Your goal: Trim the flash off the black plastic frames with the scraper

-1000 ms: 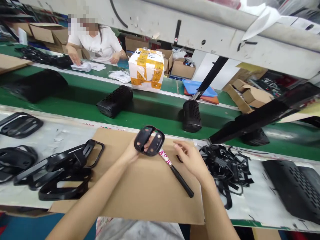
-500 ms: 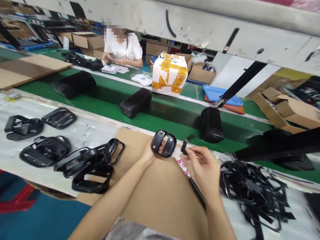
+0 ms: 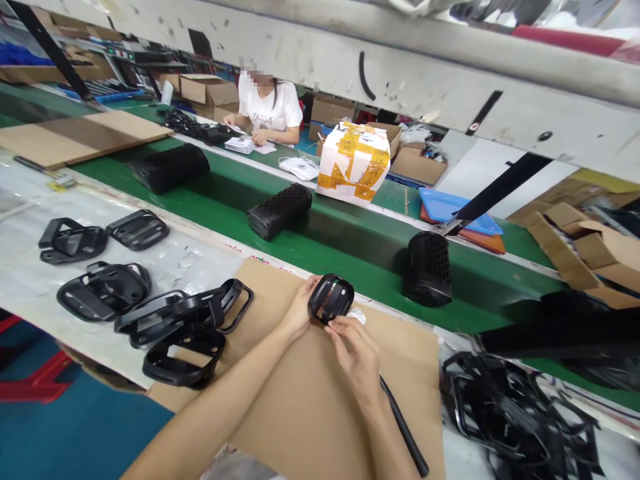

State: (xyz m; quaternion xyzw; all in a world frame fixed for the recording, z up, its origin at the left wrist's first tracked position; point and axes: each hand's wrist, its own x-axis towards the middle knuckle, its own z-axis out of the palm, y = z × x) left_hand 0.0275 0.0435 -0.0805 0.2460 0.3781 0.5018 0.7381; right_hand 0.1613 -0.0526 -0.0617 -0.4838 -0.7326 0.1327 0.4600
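Head view, change: right hand [image 3: 356, 353] has come in from beside the part and now rests its fingertips on the oval black plastic frame [image 3: 331, 298]; the small black strip it pinched half a second ago is no longer seen apart, so it has probably been pressed against the frame.
Head view, left hand: left hand [image 3: 299, 310] grips the frame's left edge, fingers curled round it, frame raised just above the cardboard sheet [image 3: 320, 393].
Head view, right hand: fingers narrow, pressing on the frame's lower rim; whether the strip lies under them cannot be told.
Frame: glossy moulded plastic, rounded oval, ribbed openings.
Tool: slim black-handled tool [image 3: 403, 427] lying on the cardboard, under the right forearm.
Stock, left: pile of larger black frames [image 3: 180, 330], matte, looped outlines.
Stock, right: tangle of thin black strips [image 3: 515, 413].
Conveyor: green belt [image 3: 350, 243] carrying perforated black speaker housings [image 3: 279, 211], cylindrical.
Beyond the belt: taped white parcel [image 3: 354, 162]; a person in a white shirt [image 3: 269, 110] at work.
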